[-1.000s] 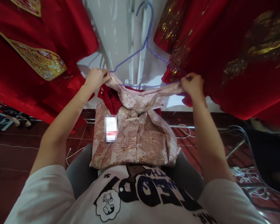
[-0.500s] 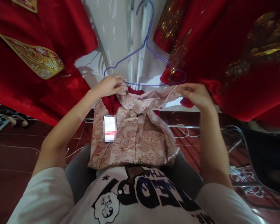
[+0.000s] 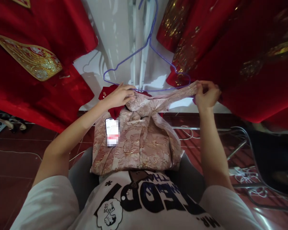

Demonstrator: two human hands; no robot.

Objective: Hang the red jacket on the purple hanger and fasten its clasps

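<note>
A pink and gold brocade garment (image 3: 134,143) lies folded across my lap. My right hand (image 3: 207,94) pinches the end of a strip of the same cloth and holds it stretched out to the right. At the strip's other end, my left hand (image 3: 121,95) grips the bunched pink fabric, its fingertips partly hidden by the cloth. Red fabric (image 3: 115,110) shows beneath my left hand. A phone (image 3: 112,132) with a lit, partly blurred screen rests on the left of the garment. Just beyond my hands is a purple hanger (image 3: 134,54), its lower bar close to the strip.
Red garments with gold embroidery (image 3: 40,60) hang on the left, and more red cloth with gold sequins (image 3: 230,64) hangs on the right. A dark chair (image 3: 273,159) stands at the right, with white cables (image 3: 246,179) by it on the red tiled floor (image 3: 16,166).
My right hand has moved right and slightly up, drawing the strip out longer. My left hand has shifted slightly right and down. The hanger sits a little lower in view.
</note>
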